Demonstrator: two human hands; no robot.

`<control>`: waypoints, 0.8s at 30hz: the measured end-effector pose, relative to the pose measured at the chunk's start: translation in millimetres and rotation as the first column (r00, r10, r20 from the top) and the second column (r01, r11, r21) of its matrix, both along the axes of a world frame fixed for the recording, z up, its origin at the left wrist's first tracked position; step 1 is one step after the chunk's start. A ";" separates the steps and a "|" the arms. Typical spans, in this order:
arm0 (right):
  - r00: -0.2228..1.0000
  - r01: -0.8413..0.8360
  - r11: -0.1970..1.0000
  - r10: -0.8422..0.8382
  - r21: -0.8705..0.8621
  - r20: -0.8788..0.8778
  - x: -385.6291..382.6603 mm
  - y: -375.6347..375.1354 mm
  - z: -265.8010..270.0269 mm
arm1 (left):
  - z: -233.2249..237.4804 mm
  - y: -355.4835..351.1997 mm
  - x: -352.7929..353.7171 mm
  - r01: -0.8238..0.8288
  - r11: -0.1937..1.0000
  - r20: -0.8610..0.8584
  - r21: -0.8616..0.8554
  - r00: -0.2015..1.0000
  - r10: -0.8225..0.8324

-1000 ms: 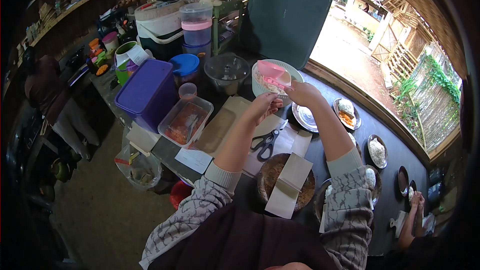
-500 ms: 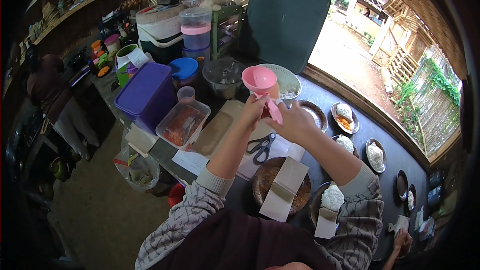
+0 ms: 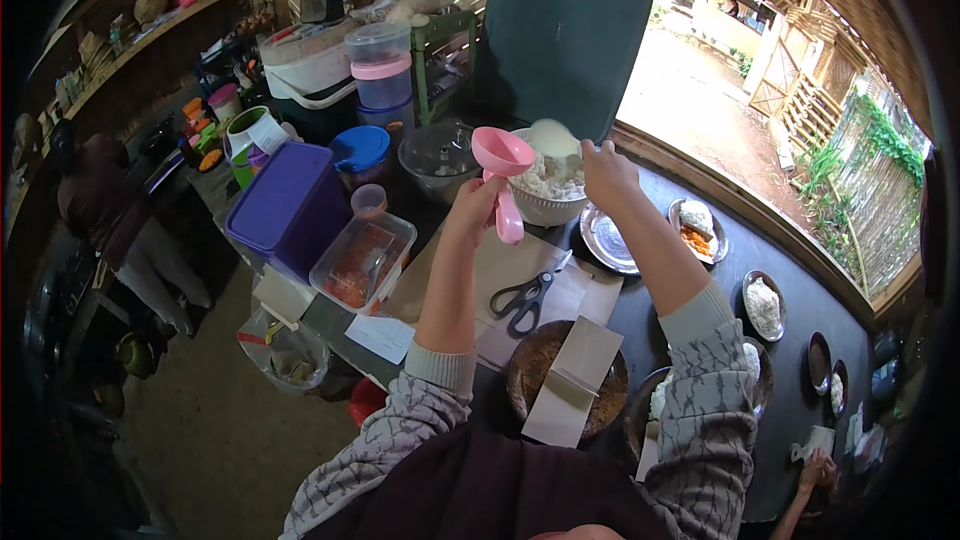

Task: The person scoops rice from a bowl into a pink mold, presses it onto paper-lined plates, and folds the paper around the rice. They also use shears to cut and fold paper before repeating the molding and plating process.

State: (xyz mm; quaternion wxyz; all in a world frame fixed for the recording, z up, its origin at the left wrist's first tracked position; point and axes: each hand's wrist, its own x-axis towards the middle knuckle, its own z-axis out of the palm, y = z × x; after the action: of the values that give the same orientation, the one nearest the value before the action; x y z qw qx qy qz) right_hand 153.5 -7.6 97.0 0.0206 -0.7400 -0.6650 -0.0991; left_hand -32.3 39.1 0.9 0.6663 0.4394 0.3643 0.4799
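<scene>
My left hand is closed around the handle of a pink round-cupped scoop, its cup tilted up beside the rice bowl. In my right hand is the handle end of a pale rice paddle, whose rounded head is over the rice. The cooked rice lies in a white basket-like bowl. Just below my right wrist sits a silver plate. Black-handled scissors lie on paper nearer my body.
A purple box, a container of red food and a clear bowl stand to the left. Plates of rice line the right. A folded card lies across a brown plate. Another person's hands show lower right; someone stands far left.
My hands have separated. The left has drawn left with the pink scoop; the right has moved up and right, with the paddle now over the rice.
</scene>
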 end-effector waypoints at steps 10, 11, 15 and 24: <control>0.986 0.165 0.986 -0.166 -0.035 -0.027 2.6 53.9 -16.4 | -2.8 -7.6 6.1 0.038 0.998 -0.063 -0.041 0.997 -0.040; 0.984 0.178 0.982 -0.179 -0.065 -0.012 2.4 54.4 -15.6 | -6.5 -7.2 8.8 0.020 0.999 -0.024 -0.044 0.999 -0.021; 0.984 0.179 0.983 -0.179 -0.038 0.021 8.0 60.9 -24.6 | -19.2 -2.2 18.6 0.011 0.998 0.015 -0.059 1.000 -0.010; 0.992 0.122 0.982 -0.115 -0.141 0.057 27.3 62.4 -42.8 | -24.9 -1.7 27.3 -0.003 0.999 0.066 -0.039 0.998 0.005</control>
State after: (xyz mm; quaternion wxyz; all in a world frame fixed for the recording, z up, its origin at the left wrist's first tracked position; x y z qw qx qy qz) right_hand 180.7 54.8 54.1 -0.0550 -0.7753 -0.6253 -0.0698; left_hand -5.0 37.4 -24.0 0.6853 0.4097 0.3523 0.4883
